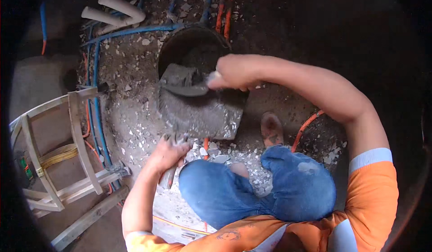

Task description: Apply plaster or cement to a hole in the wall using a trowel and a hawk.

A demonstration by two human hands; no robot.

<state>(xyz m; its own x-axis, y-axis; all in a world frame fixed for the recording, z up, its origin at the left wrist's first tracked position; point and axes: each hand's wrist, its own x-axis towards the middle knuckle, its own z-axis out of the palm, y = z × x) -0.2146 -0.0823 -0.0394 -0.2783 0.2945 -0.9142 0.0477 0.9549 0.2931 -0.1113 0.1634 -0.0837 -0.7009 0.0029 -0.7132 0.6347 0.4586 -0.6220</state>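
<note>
My right hand [225,74] is closed on a trowel, its dark blade [186,90] pressed against a heap of wet grey mortar [180,76]. The mortar lies on the upper part of a flat grey board [200,117], smeared and tilted at the mouth of a round black bucket [168,49]. Below the board's near left corner, my left hand [170,153] is closed around a greyish stick-like handle [167,178], whose end sticks out under the palm. Whether that handle joins the board is hidden by the fingers.
A wooden ladder-like frame [81,139] lies at the left, with a loose timber [90,220] nearby. Blue pipes [96,72] and orange conduits [306,128] run across the floor. White plastic pipe pieces [119,13] lie beyond. Pale broken chips [135,130] litter the ground around my knees.
</note>
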